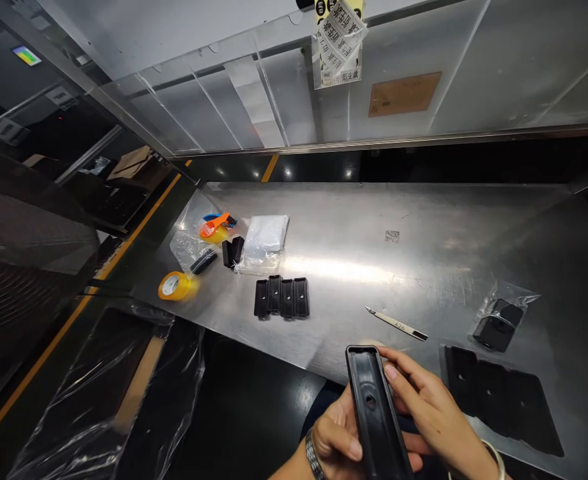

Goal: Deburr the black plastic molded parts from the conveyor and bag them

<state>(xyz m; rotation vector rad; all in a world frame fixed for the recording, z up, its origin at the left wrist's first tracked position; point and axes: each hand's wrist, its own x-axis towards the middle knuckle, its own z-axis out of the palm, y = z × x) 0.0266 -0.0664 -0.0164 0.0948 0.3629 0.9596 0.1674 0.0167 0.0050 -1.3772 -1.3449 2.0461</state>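
Observation:
Between my two hands, in front of the table's near edge, is a long black plastic tray-like part with raised rims and a small hole in its floor. My left hand is closed round its left side, thumb at the rim. Along the right edge, my right hand grips it with the fingers bent. A white craft knife lies on the table just beyond. Several similar black parts sit side by side at the middle left, and larger black pieces lie at the right.
On the steel table are an orange tape dispenser, a yellow tape roll, a stack of clear bags and a bagged black part. A plastic-lined box stands at the lower left. Stickers hang from the panel above.

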